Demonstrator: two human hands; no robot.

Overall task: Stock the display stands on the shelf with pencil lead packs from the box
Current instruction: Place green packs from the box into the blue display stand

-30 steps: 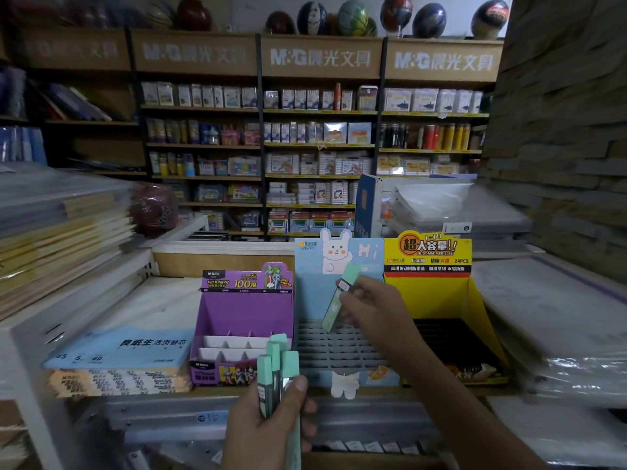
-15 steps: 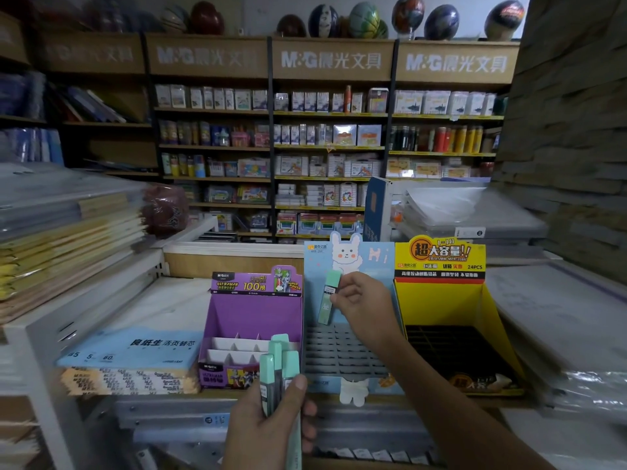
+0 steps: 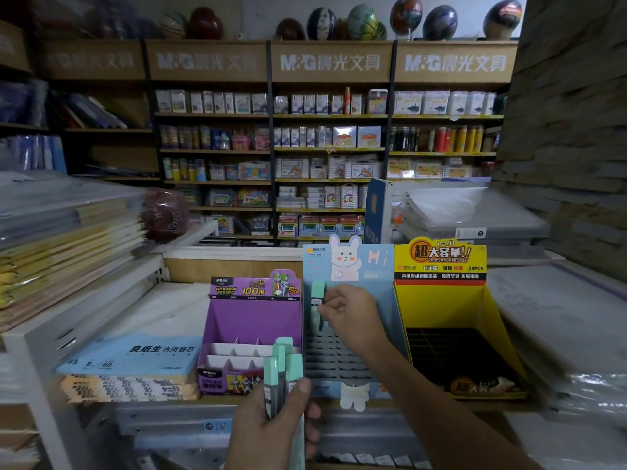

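Paper refill pads sit stacked at the left end of the shelf, and they are no part of your job. Next to them stands the purple display stand; the white divided compartments that show hold no packs. In front of it your left hand is curled round a bundle of mint-green pencil lead packs, thumb laid across them, upright and just below the shelf edge. That is your reserve stock. Over the blue rabbit display stand your right hand pinches a single pack between thumb and fingertips. A second ago that pack leaned to the right and hung above the grey slot grid. Now it stands almost upright, with its lower end down at the back row near the grid's left side. You look to be lining it up to drop in, but I cannot tell whether the end has entered a slot. No other pack stands in the grid, so this would be the first in this stand, and nearly all the stocking lies ahead. At the right, the yellow display stand has a black grid that looks empty, though it is dark in there.
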